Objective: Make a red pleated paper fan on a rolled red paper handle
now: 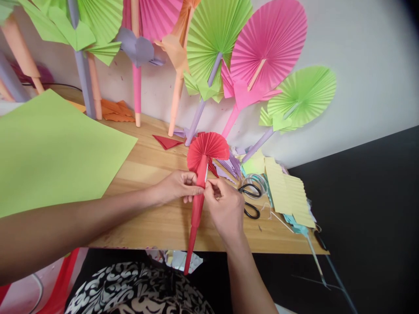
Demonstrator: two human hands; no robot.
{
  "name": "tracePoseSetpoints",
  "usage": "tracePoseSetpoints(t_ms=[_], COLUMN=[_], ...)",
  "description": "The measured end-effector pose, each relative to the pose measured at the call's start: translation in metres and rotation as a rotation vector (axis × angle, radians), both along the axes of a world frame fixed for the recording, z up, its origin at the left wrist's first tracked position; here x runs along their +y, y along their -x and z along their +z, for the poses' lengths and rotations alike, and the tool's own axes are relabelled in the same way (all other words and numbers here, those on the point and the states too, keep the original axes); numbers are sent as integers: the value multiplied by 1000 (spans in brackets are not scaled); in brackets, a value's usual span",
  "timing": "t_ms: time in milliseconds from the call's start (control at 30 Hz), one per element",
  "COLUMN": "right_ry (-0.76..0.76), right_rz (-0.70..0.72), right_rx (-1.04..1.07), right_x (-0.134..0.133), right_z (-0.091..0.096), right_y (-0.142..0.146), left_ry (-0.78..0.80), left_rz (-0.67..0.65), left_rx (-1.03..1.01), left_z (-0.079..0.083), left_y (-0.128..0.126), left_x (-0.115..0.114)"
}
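Note:
A red paper fan [197, 209] with a rolled handle slants over the table's front edge, its pleated round head pointing away from me. My left hand [183, 185] grips the handle just below the head, thumb across the front. My right hand [225, 203] pinches at the handle's right side, where a narrow white strip [206, 172] shows above the fingertips. Whether that strip is tape or paper I cannot tell. Close to my right hand lie black-handled scissors [251, 190], their blades hidden behind the hand.
Finished pleated fans, such as a pink one [268, 43] and a green one [220, 35], lean against the wall. A large green sheet [62, 157] covers the table's left. Yellow pleated paper [288, 187], clear tape rolls [258, 181] and a brush [316, 257] are at right.

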State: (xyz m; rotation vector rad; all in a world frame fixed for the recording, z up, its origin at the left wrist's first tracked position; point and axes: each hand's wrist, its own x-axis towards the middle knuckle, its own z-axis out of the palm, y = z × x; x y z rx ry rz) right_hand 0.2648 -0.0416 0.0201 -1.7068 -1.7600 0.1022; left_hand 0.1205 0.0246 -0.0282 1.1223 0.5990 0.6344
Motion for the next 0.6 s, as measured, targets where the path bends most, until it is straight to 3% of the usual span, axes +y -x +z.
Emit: tracePoseSetpoints(t_ms=[267, 600], right_ry=[77, 89], right_rz=[5, 11], right_rx=[211, 193], right_x=[-1, 1], right_z=[2, 2], right_y=[-4, -2], left_ry=[-1, -9], left_rz=[-15, -16], left_rx=[-5, -22], left_z=[2, 1], left_y=[1, 0], left_x=[0, -1])
